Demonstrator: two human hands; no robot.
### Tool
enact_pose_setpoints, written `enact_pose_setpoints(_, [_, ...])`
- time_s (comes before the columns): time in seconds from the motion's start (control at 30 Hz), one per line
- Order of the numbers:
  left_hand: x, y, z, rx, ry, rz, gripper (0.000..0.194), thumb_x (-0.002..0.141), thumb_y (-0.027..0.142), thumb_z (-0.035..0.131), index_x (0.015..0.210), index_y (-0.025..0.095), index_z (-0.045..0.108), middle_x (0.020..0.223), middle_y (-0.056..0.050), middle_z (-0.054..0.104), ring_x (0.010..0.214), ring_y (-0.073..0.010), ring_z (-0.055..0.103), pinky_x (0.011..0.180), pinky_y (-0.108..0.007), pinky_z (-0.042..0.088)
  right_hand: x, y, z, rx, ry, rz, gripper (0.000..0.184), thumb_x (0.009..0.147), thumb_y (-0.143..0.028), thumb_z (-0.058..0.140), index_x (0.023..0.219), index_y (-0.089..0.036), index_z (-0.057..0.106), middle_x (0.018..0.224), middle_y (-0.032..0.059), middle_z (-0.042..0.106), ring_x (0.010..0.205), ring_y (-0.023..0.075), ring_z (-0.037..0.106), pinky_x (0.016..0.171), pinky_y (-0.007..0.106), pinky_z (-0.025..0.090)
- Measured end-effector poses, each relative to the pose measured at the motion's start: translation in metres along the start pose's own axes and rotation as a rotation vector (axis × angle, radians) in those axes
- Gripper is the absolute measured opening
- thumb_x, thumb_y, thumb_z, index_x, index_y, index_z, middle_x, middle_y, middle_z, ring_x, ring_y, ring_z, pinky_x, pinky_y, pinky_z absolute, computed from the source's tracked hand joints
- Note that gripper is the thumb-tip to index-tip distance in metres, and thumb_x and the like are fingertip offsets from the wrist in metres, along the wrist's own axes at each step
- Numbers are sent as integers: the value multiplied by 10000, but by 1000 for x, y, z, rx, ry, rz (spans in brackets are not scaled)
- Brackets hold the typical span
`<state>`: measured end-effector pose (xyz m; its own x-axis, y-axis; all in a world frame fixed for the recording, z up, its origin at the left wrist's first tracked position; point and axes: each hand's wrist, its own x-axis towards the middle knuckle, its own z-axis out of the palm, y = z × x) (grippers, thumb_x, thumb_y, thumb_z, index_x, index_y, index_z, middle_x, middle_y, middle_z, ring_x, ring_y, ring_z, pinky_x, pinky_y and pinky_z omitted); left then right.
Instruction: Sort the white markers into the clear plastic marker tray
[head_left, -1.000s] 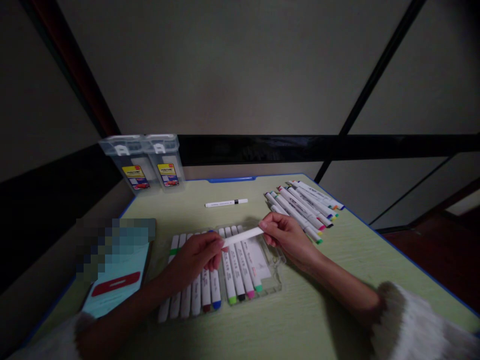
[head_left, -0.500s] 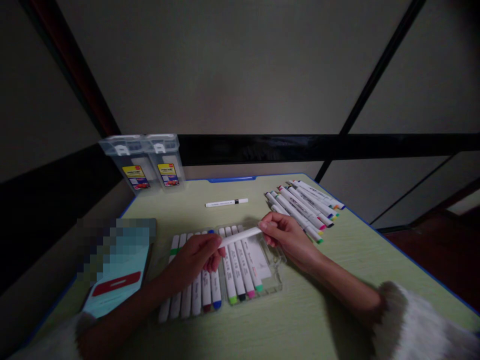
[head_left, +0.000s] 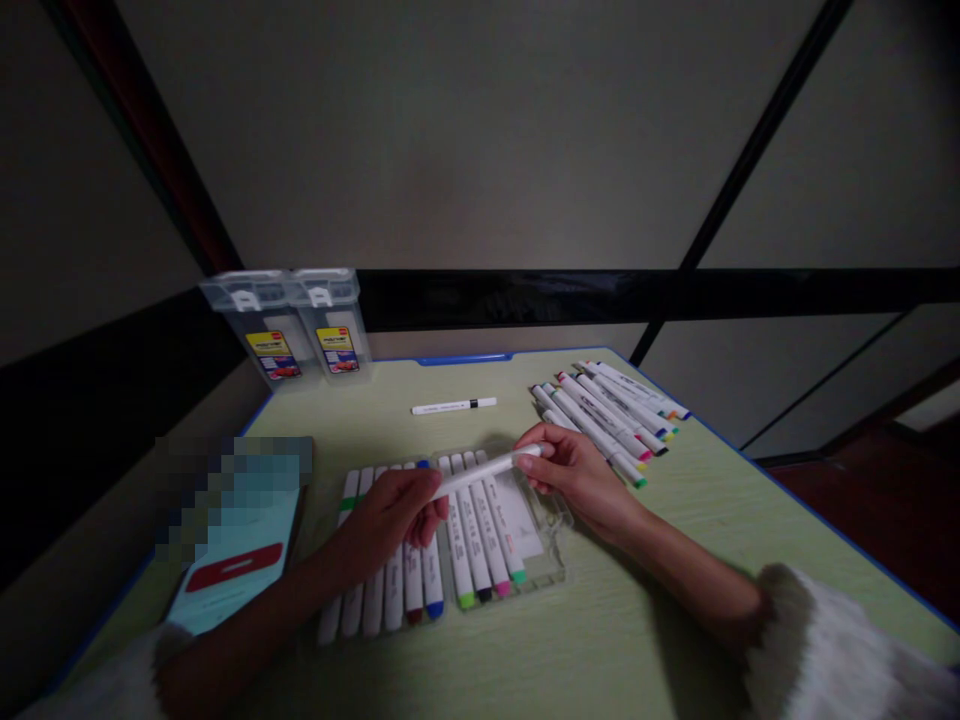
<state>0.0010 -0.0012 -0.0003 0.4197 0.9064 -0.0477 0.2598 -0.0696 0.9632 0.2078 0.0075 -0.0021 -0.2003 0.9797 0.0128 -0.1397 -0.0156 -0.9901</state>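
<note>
A white marker (head_left: 480,472) is held slantwise between my two hands, above an open clear plastic case (head_left: 553,575). My left hand (head_left: 401,505) grips its left end, and the fingers of my right hand (head_left: 559,463) pinch it near the right end. Beneath it, several white markers (head_left: 480,545) with coloured caps lie side by side in the right half of the case. More markers (head_left: 392,590) fill the left half, partly hidden by my left hand and forearm. A white sheet (head_left: 525,520) shows in the case beside the right-hand row.
Two clear lidded boxes (head_left: 330,330) with labels stand at the back left. A single thin white marker (head_left: 454,406) lies behind the case. Several loose markers (head_left: 611,410) are heaped at the back right. A phone or tablet (head_left: 240,540), partly pixelated, lies on the left.
My right-hand fingers have shifted slightly on the marker, and more of its right end now shows. My left hand and the things on the table stay put.
</note>
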Motion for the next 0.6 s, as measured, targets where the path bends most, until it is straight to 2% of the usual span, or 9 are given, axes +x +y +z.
enact_pose_setpoints(0.6, [0, 0, 2, 4, 21, -19, 371, 764, 433, 353, 585, 146, 507, 418, 49, 449, 400, -80, 412, 438, -198, 349, 0, 1, 0, 14, -26, -29, 238, 656, -348, 648, 681, -156, 509, 521, -52, 500, 422, 41, 371, 413, 187, 241])
